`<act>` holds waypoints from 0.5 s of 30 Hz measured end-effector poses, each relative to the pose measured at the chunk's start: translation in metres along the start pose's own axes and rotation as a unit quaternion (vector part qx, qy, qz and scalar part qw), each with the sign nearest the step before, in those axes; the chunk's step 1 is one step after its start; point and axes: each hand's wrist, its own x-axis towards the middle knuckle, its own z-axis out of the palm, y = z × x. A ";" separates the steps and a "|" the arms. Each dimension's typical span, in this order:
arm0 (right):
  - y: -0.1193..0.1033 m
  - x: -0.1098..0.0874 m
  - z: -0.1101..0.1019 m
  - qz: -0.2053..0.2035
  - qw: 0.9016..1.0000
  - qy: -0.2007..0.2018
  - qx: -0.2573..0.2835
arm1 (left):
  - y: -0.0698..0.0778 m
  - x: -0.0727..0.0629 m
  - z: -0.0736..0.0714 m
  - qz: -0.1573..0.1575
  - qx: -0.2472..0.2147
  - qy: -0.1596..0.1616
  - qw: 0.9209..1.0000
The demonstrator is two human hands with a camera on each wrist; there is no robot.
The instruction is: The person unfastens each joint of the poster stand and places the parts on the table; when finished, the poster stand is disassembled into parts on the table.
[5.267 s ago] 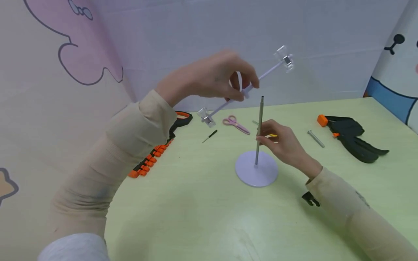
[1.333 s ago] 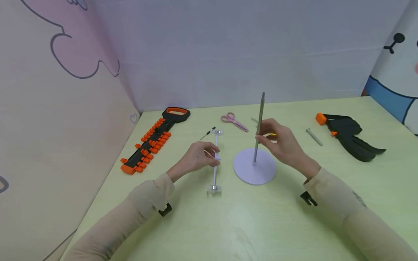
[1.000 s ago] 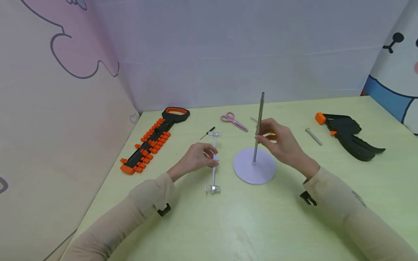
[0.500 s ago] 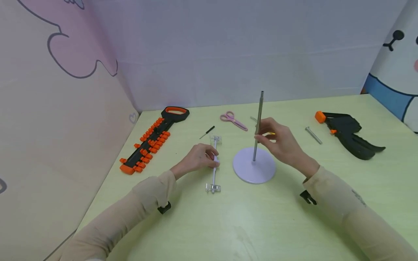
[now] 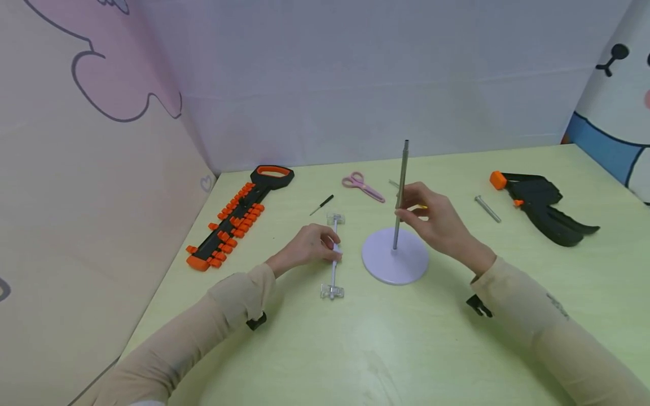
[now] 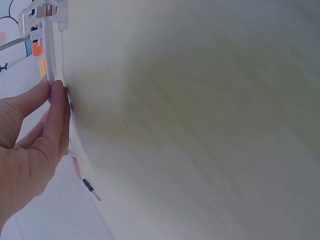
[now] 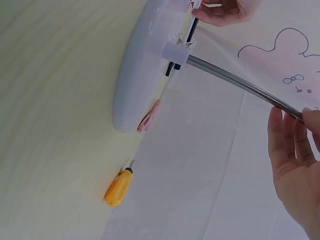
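Note:
In the head view my left hand (image 5: 308, 245) pinches the middle of a thin white rod (image 5: 333, 273) that has a clear plastic clip at each end. The rod lies low over the table, left of a round white base (image 5: 378, 265); the left wrist view shows thumb and fingers on its shaft (image 6: 48, 55). A steel pole (image 5: 402, 175) rises from the base, tilted slightly right. My right hand (image 5: 431, 219) pinches this pole partway up, and the right wrist view shows its lower end seated in the base's collar (image 7: 175, 52).
Pink scissors (image 5: 363, 186) and a small black-handled screwdriver (image 5: 322, 204) lie behind the rod. A yellow-handled screwdriver (image 7: 118, 189) is beyond the base. At left is a black rack with orange clips (image 5: 231, 217); at right, a metal bolt (image 5: 488, 208) and a black-and-orange clamp part (image 5: 545, 208).
From above the pole, my left hand has brought the clipped rod down and left to beside the base. Lately it has slid slightly toward me. My right hand keeps its hold on the pole.

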 end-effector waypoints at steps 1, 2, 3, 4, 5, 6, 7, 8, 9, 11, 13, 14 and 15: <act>0.000 0.000 0.000 0.000 1.000 0.000 0.000 | 0.000 0.000 0.000 -0.001 -0.001 0.001 1.000; 0.000 0.000 0.000 -0.001 1.000 0.000 0.001 | 0.000 0.000 0.000 -0.004 -0.002 0.000 1.000; 0.000 0.001 0.000 -0.001 1.000 0.001 0.002 | 0.001 0.000 0.000 -0.007 -0.003 0.000 1.000; 0.000 0.001 0.000 -0.001 1.000 0.001 0.003 | 0.001 0.000 0.000 -0.010 -0.004 0.000 1.000; 0.000 0.001 0.000 -0.001 1.000 0.001 0.002 | 0.001 0.000 0.000 -0.012 -0.003 0.000 1.000; -0.001 0.001 0.000 -0.001 1.000 0.001 0.001 | 0.002 0.000 0.000 -0.015 -0.004 0.000 1.000; -0.001 0.001 0.000 0.000 1.000 0.000 0.002 | 0.002 0.000 0.000 -0.016 -0.002 0.000 1.000; -0.001 0.001 0.000 0.001 1.000 -0.001 0.002 | 0.003 -0.001 0.000 -0.017 -0.001 -0.002 1.000; -0.001 0.000 0.000 0.002 1.000 -0.001 0.002 | 0.003 -0.001 0.000 -0.017 0.001 -0.003 1.000; 0.000 0.000 0.000 0.003 1.000 -0.001 0.002 | 0.004 -0.002 0.000 -0.013 0.007 -0.006 1.000; 0.000 0.000 0.001 0.003 1.000 -0.001 0.004 | 0.005 -0.002 -0.001 -0.007 0.014 -0.011 1.000; 0.000 0.000 0.001 0.002 1.000 -0.001 0.005 | 0.005 -0.003 -0.001 -0.004 0.017 -0.014 1.000; 0.000 -0.001 0.001 0.001 1.000 -0.001 0.005 | 0.005 -0.003 -0.001 -0.002 0.019 -0.016 1.000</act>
